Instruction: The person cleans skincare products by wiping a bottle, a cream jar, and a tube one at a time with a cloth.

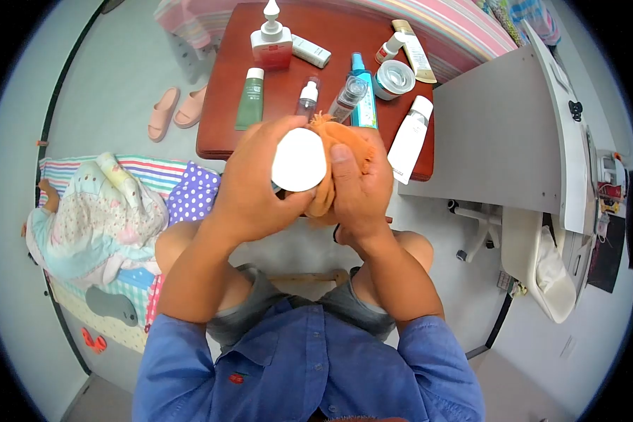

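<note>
Person's sitting w/ both hands up mid-frame, just over the near edge of a red-brown bench [221, 98]. L hand [250, 179] has its fingers wrapped round a white round container [299, 160], flat white face toward the cam, approx dead center of the pic. R hand [364, 190] is right next to it, fingers clenched on an orange cloth [355, 143], thumb pressed on top. Cloth is bunched up against the container's right side, frayed bit poking up at the top.

Bench stuff, upper middle of frame: pump bottle [271, 49] standing near the top left w/ a pale tube [311, 52] lying beside it, green tube [250, 102] below that. Small white-capped bottle [307, 98] and a clear-capped bottle [347, 100] are just above the hands, blue spray bottle [363, 95] right beside the latter. Further right there's a clear-lidded jar [394, 79], a little red-and-white bottle [389, 48] and a gold-capped tube [416, 55]. White tube [409, 144] lies by the bench's lower right edge. Pink slippers [163, 112] on the floor, upper left.
</note>
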`<action>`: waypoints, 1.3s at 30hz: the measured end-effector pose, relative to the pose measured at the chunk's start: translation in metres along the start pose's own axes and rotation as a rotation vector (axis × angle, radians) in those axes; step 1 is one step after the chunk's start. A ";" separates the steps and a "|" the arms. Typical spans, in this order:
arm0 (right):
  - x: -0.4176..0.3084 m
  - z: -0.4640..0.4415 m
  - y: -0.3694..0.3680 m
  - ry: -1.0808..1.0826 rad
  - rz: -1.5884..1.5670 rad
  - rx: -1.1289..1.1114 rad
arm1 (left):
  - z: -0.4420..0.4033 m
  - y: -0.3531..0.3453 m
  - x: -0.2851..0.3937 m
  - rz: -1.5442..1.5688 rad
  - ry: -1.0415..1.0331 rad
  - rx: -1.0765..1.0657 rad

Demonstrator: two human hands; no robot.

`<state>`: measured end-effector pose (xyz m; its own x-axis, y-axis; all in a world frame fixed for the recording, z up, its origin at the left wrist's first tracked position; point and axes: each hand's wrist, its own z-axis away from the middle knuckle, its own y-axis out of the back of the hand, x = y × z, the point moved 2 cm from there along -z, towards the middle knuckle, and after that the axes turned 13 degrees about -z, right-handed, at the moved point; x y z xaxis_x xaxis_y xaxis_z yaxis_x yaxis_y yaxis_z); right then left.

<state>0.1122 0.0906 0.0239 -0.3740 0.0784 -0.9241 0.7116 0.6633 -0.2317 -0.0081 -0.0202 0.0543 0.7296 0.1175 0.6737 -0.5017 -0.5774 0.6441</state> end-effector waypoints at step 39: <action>0.034 -0.007 -0.019 -0.264 0.332 -0.203 | -0.030 0.010 -0.090 -0.294 0.132 -0.086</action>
<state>0.0819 0.0863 -0.0005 0.0368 0.1360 -0.9900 0.6267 0.7685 0.1289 -0.0928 -0.0123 0.0106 0.7851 0.3761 0.4921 -0.3201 -0.4338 0.8423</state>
